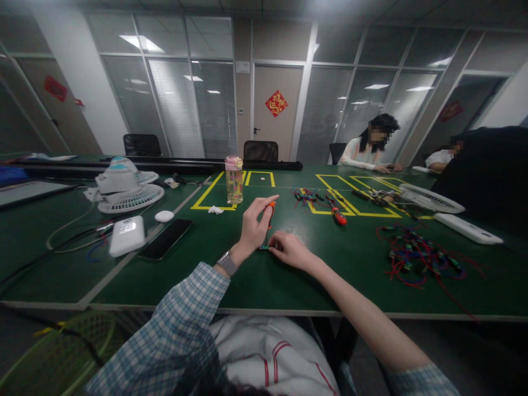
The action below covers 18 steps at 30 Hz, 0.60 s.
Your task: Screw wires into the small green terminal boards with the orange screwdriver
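My left hand [251, 223], with a watch on the wrist, holds the orange handle of a screwdriver [271, 208] between thumb and fingers. The tool stands nearly upright, and its thin shaft runs down to a small green circuit board [263, 248] on the table. Closed in a pinch, my right hand [291, 248] holds the board's right edge; its fingertips partly cover the board. Whether the tip sits in a screw is too small to tell.
Circuit boards with red and blue wires [416, 256] lie heaped at right, a smaller bunch [307, 197] farther back. A red-handled screwdriver [339, 216], bottle [235, 181], phone [166, 239], white power bank [127, 235] and fans [131, 198] are on the green table [198, 280]. People sit at far right.
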Each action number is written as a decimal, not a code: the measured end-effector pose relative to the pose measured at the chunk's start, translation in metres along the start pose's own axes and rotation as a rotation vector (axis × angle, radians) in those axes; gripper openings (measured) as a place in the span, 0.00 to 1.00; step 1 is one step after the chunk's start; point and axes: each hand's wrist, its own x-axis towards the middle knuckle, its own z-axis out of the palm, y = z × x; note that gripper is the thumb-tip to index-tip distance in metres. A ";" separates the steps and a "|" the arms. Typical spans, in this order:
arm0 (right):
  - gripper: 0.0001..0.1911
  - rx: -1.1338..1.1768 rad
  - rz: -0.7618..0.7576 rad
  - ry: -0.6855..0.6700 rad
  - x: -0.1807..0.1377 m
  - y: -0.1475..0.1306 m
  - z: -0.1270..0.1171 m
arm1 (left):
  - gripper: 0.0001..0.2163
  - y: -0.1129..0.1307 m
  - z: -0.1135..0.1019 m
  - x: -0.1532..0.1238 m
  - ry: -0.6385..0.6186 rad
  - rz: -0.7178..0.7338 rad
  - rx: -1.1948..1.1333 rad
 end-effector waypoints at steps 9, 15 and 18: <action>0.04 0.013 0.011 -0.007 0.000 0.001 0.001 | 0.12 -0.002 0.003 -0.001 0.060 0.003 0.111; 0.04 0.003 0.021 -0.016 -0.001 -0.001 -0.001 | 0.11 -0.001 0.001 -0.001 0.031 0.005 0.052; 0.03 0.000 0.021 -0.013 0.000 -0.002 -0.002 | 0.13 -0.002 0.001 -0.001 0.024 -0.001 0.018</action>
